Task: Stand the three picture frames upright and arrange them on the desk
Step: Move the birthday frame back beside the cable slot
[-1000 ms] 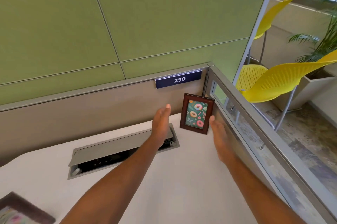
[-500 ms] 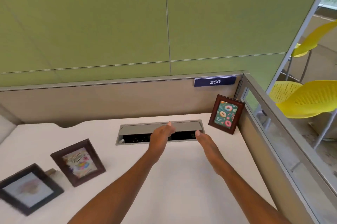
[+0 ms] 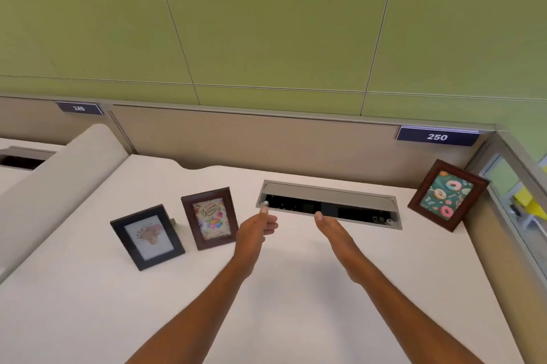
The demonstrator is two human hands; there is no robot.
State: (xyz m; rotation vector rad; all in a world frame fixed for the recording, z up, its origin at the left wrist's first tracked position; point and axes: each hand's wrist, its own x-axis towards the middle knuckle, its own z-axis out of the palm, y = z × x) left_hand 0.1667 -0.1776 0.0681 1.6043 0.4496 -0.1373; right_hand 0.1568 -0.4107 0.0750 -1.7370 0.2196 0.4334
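Three picture frames stand upright on the white desk (image 3: 296,304). A black frame with a pale floral picture (image 3: 147,237) is at the left. Right beside it stands a brown frame with a birthday card (image 3: 210,218). A brown frame with a doughnut picture (image 3: 447,195) leans in the far right corner. My left hand (image 3: 257,230) hovers just right of the birthday frame, fingers loosely apart, holding nothing. Near the desk's middle, my right hand (image 3: 334,230) is flat and empty, in front of the cable tray.
A grey cable tray (image 3: 330,192) with its lid open is set into the desk behind my hands. A beige panel with a "250" label (image 3: 437,137) backs the desk below a green wall. A low divider (image 3: 56,183) borders the left; a glass partition (image 3: 515,195) the right.
The view has swung left, bringing the two left frames into sight. Both hands have drawn back from the doughnut frame toward the middle of the desk.
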